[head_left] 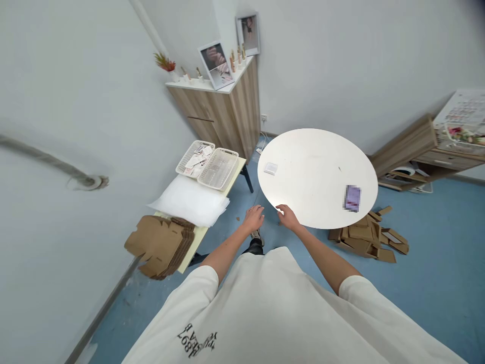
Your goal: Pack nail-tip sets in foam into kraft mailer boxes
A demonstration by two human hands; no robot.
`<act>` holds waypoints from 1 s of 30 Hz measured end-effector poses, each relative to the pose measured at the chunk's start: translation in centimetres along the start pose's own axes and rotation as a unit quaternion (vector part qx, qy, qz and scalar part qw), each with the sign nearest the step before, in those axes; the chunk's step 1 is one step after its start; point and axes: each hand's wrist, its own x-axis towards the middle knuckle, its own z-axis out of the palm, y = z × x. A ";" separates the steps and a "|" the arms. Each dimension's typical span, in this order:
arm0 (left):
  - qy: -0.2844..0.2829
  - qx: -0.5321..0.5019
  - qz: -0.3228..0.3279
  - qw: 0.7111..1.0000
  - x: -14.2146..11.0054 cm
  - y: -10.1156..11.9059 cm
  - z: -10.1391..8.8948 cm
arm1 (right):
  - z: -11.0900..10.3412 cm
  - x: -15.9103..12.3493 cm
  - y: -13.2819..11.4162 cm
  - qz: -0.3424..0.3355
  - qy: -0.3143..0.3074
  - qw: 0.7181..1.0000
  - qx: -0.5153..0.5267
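My left hand (pixel 253 219) hangs in the air over the blue floor, between the side table and the round table, its fingers stretched out and nothing in it. My right hand (pixel 287 217) is at the near left rim of the white round table (pixel 310 172), fingers apart and holding nothing; whether it touches the rim I cannot tell. On that tabletop lie a small clear packet (pixel 271 168) at the left and a purple, blurred-out item (pixel 352 198) at the right.
A narrow side table (pixel 192 251) bears flat cardboard boxes (pixel 162 245), white foam sheets (pixel 189 199) and two white baskets (pixel 219 169). Folded boxes (pixel 366 235) lie on the floor at right. A wooden cabinet (pixel 242 108) stands behind; a shelf unit (pixel 409 146) is at far right.
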 end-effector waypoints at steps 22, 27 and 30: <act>0.158 -0.081 -0.253 0.951 -29.8 -26.6 -2.7 | 25.3 -0.4 -27.3 -0.188 -0.179 0.964 -0.057; 0.107 -0.054 -0.288 0.950 -33.2 -31.0 -1.8 | 30.6 -1.0 -31.3 -0.219 -0.209 0.947 -0.102; 0.092 -0.050 -0.301 0.948 -34.0 -32.2 -1.0 | 32.5 -1.1 -32.4 -0.238 -0.227 0.933 -0.147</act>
